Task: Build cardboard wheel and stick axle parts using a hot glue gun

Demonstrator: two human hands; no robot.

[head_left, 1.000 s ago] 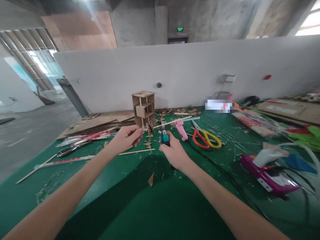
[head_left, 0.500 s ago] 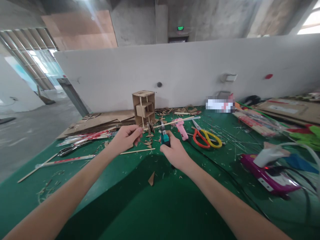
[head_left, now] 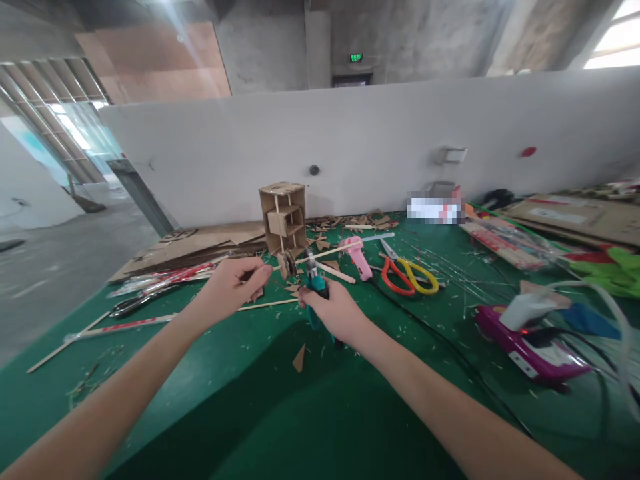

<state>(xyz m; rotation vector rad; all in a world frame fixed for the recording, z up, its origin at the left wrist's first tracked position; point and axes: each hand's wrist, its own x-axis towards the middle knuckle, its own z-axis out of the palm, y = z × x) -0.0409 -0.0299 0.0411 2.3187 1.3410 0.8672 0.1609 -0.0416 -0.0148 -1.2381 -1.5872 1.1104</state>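
Observation:
My left hand [head_left: 231, 288] is closed in a pinch at the left end of a thin wooden stick [head_left: 327, 253]. Small round cardboard discs [head_left: 287, 265] sit on that stick just beyond my fingertips. In my right hand [head_left: 340, 308] are teal-handled cutting pliers [head_left: 316, 285], held upright with the metal jaws at the stick, right of the discs. Whether the jaws are closed on the wood I cannot tell. Behind the discs stands a tall cardboard frame [head_left: 283, 217] with shelves and stick posts.
A pink glue gun [head_left: 357, 257] and red-and-yellow-handled scissors [head_left: 407, 275] lie to the right. Farther right is a purple power strip [head_left: 530, 347] with cables. Cardboard scraps [head_left: 373, 220] litter the back; flat cardboard [head_left: 200, 247] and wrapped sticks [head_left: 130, 325] lie left.
The pliers have moved left along the stick, closer to the discs, and their handles show more. My left hand keeps its pinch. The whole view has shifted slightly.

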